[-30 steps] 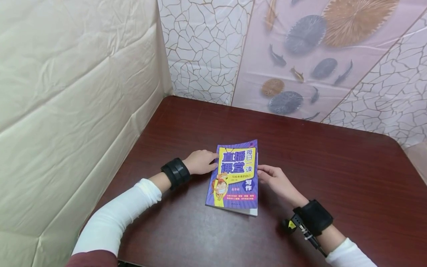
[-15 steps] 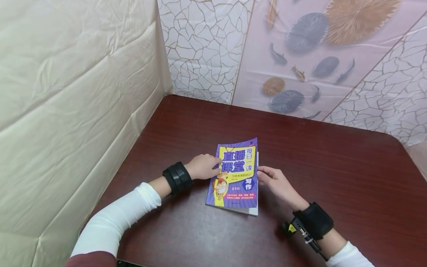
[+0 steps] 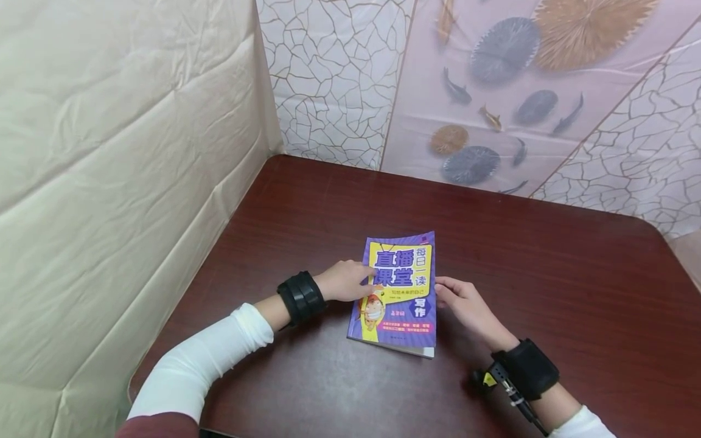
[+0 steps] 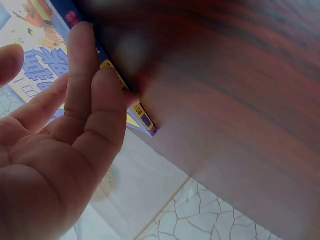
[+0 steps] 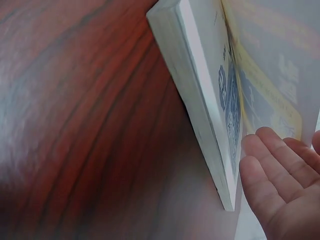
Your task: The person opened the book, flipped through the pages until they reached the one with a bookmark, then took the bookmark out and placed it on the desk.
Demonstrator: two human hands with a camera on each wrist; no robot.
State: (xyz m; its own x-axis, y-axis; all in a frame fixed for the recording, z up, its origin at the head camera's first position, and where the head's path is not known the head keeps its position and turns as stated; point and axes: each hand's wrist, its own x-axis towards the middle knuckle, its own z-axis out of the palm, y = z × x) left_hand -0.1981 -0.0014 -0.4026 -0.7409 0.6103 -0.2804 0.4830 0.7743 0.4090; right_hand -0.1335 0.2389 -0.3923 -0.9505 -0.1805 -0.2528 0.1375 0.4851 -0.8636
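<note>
A purple and yellow paperback book (image 3: 402, 325) lies on the dark red-brown table, its front cover (image 5: 275, 95) raised along the right side, with pages showing beneath. My left hand (image 3: 345, 280) rests at the book's left edge. In the left wrist view, the left hand's fingers (image 4: 108, 95) lie against the spine, and the thumb stands apart over the cover. On the other side my right hand (image 3: 462, 301) pinches the cover's right edge. Its fingers (image 5: 257, 175) are fairly straight under the lifted cover in the right wrist view; the thumb is mostly out of frame there.
The wooden table (image 3: 547, 274) stretches around the book. A cream padded wall (image 3: 137, 152) borders it on the left, and a patterned backdrop (image 3: 339, 91) stands behind. Black bands (image 3: 301, 298) circle both wrists.
The book has slid slightly to the right, and both hands have moved right with it. My left hand reaches further onto the cover than a second ago. The cover's right edge stays raised.
</note>
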